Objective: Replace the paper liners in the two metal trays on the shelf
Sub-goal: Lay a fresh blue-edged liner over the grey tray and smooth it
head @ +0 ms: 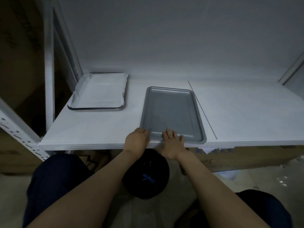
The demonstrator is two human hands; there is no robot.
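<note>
While stripped of paper, sits right of centre on shelf (98, 134): bare tray (171, 111), grey metal, long side running near to far, near rim almost level with the front edge.

Lined tray (95, 109): far left, well apart from the other. Liner (100, 91) white, rumpled, riding up over the left and far rims. Old sheet or fresh: cannot tell.

Left hand (137, 139): curled against the near-left corner of bare tray, touching the rim. True grasp or mere contact: cannot tell.

Right hand (172, 140): fingers spread and straight, resting flat on the near rim, grasping nothing.

Rod (203, 111): thin, just right of bare tray, apart from it, running near to far.

Hazards, as judged:
- Tipping or sliding off the front if drawn nearer or pressed down at the near rim. Cause: rim already at the edge, smooth metal on smooth board.
- Striking the rod and rolling it off the shelf if pushed right. Cause: narrow gap between the two.
- Standing unlined and perched at the edge once let go. Cause: no spare sheet in view, so likely to need fetching.
- Dragging the loose liner askew if brushed in passing. Cause: raised, unweighted edges.
</note>
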